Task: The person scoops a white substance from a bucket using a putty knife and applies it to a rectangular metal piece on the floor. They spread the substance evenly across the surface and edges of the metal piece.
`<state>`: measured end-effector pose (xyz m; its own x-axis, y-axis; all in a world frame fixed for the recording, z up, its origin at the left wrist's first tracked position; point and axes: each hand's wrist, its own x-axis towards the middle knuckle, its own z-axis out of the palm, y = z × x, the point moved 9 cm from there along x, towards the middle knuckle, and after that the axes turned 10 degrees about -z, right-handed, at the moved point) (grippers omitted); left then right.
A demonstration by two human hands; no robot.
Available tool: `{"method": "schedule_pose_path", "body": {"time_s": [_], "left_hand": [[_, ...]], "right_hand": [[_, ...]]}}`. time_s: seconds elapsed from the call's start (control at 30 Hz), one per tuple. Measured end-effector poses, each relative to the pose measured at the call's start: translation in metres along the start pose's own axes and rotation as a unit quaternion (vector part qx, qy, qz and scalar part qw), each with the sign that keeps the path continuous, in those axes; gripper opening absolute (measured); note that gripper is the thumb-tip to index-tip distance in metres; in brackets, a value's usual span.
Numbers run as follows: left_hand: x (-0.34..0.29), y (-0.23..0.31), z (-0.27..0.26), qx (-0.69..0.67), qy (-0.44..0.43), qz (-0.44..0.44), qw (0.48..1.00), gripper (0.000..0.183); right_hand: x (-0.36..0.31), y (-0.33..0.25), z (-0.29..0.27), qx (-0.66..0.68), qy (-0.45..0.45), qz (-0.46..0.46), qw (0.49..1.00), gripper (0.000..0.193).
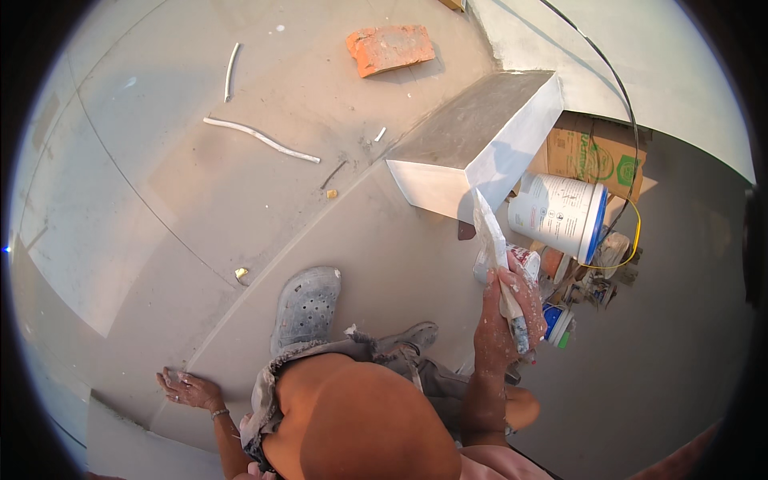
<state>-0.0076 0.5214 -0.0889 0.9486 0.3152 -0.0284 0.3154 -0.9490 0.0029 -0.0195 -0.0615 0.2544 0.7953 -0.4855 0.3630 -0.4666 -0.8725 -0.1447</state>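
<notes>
My right hand [524, 300] grips a putty knife [490, 228] whose long flat blade is caked with white paste. The blade points away from me, and its tip is close to the corner of a raised block [432, 182] with white sides and a grey top. White smears cover the fingers of this hand. At the lower left, my left hand [190, 390] rests against the grey surface with its fingers somewhat apart and nothing in it. A grey clog shoe [307, 308] is on my foot between the two hands.
Beyond the block, a white bucket with a blue rim [558, 214] lies tilted beside a cardboard box [588, 156]. Smaller tubs [558, 324] and rubble are near my right hand. A broken brick [390, 50] and white tube pieces [260, 139] lie ahead. A black cable [612, 68] hangs at right.
</notes>
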Motion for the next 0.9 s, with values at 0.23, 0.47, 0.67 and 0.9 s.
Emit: {"method": "schedule_pose_path", "body": {"time_s": [0.23, 0.47, 0.67, 0.9], "left_hand": [[0.009, 0.001, 0.008, -0.030, -0.014, -0.043, 0.999, 0.055], [0.006, 0.002, 0.002, -0.038, -0.007, -0.044, 0.998, 0.054], [0.007, -0.002, 0.003, -0.031, -0.001, -0.038, 0.999, 0.053], [0.008, 0.007, 0.002, -0.035, -0.006, -0.041, 0.999, 0.051]], "right_hand": [[-0.023, 0.043, 0.126, 0.117, -0.050, -0.014, 0.992, 0.016], [-0.021, 0.057, 0.184, 0.097, -0.063, -0.019, 0.993, 0.011], [-0.016, 0.058, 0.203, 0.085, -0.068, -0.026, 0.994, 0.011], [-0.007, 0.059, 0.188, 0.051, -0.048, -0.027, 0.997, 0.011]]}}
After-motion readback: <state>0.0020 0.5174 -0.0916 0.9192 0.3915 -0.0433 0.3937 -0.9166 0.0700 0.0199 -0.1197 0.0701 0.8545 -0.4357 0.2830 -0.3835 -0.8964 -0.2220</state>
